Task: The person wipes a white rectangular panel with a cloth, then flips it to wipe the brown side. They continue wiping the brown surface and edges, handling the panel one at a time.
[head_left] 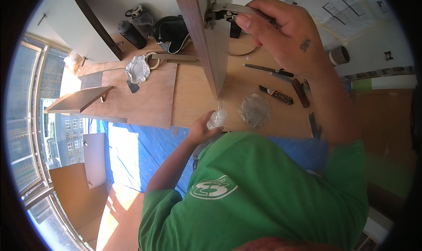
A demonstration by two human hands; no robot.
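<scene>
In my right hand [285, 31], closed with the thumb on its underside, is a silver metal hinge [237, 9] that joins the face of an upright wood-edged panel [200, 35]. Below, my left hand [201, 128] wraps round a small clear plastic bottle [216, 119]. The bottle is close to the panel's lower end, and I cannot tell whether they touch. Right of the bottle lies a round, crumpled clear-plastic thing [254, 111] on the wooden worktop [193, 101].
A utility knife [276, 95], a thin dark tool [268, 69] and a brown-handled tool [300, 93] lie at right. Crumpled foil [138, 69], a tape roll [154, 61], a dark bottle [132, 34] and a black bag [169, 33] are at left. Blue sheeting [127, 154] covers the floor.
</scene>
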